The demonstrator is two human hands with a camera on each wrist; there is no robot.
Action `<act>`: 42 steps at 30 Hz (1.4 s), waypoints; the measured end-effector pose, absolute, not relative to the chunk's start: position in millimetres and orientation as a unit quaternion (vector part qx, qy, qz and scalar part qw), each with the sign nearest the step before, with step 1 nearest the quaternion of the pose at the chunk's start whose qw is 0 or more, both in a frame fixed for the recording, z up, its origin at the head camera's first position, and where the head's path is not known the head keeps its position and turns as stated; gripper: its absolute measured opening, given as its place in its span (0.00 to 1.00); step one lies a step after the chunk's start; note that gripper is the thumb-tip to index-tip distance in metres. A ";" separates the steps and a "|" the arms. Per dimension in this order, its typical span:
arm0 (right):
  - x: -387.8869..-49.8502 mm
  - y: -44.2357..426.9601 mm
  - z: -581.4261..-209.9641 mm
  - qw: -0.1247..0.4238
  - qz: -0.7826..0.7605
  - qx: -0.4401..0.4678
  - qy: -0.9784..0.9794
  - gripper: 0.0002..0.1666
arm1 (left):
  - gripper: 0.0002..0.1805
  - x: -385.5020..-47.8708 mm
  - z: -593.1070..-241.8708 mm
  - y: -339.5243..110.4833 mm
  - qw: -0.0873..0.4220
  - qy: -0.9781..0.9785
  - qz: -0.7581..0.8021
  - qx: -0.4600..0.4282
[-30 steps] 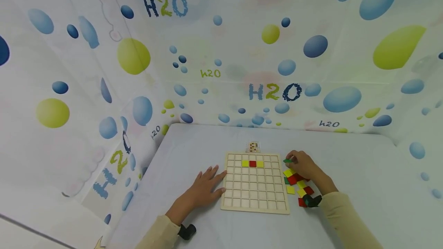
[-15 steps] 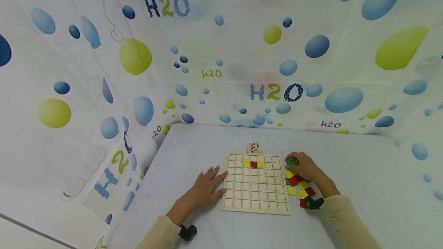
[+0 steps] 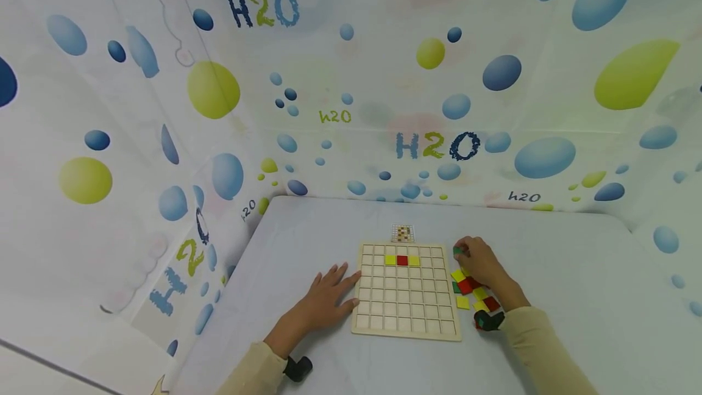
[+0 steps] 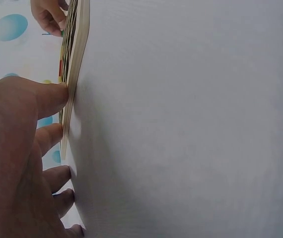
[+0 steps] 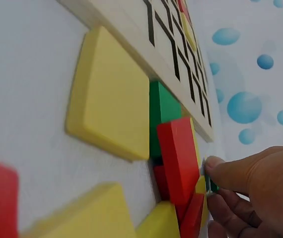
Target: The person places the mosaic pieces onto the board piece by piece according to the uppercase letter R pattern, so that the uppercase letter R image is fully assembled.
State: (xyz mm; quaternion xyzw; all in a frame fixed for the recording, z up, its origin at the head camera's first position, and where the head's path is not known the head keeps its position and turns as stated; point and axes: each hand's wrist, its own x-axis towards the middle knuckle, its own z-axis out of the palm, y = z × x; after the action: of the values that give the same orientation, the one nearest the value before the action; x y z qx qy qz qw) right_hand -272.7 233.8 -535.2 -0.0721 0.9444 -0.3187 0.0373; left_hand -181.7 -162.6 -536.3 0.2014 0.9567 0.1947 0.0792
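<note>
My right hand [image 3: 478, 261] pinches a green tile [image 3: 457, 250] between thumb and fingers, just off the board's upper right edge. In the right wrist view the fingers hide most of that tile [image 5: 214, 186]. My left hand [image 3: 326, 300] lies spread on the table, its thumb and index fingertip touching the left edge of the wooden grid board [image 3: 403, 335]. In one upper row of the board sit a red tile [image 3: 402, 260] with a yellow tile [image 3: 390, 260] on its left and another yellow tile [image 3: 414, 261] on its right.
A loose pile of red, yellow and green tiles lies right of the board, including a yellow tile [image 5: 114, 94] and a red tile [image 5: 178, 161]. A small patterned card [image 3: 403, 233] lies behind the board on the white table [image 3: 307, 224]. A printed curtain stands behind.
My right hand keeps hold of the green tile and has shifted slightly, turning it between the fingers. The left hand and the tiles on the board stay as they were.
</note>
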 end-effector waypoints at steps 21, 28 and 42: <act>-255.0 173.8 -522.9 0.053 -0.315 -0.125 0.939 0.12 | 0.35 -180.3 -532.3 -160.8 0.079 0.957 0.195 0.199; -255.0 170.7 -521.6 0.062 -0.318 -0.125 0.938 0.07 | 0.35 -180.8 -533.2 -161.5 0.080 0.957 0.196 0.198; -258.5 168.2 -526.0 0.054 -0.300 -0.133 0.943 0.05 | 0.35 -182.2 -536.9 -162.6 0.080 0.958 0.189 0.201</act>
State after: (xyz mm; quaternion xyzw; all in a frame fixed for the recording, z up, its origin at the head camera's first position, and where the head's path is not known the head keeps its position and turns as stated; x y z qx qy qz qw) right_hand -258.5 168.2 -526.0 -0.1333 0.9431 -0.2998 0.0544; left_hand -182.2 -162.6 -536.9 0.2008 0.9580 0.1886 0.0801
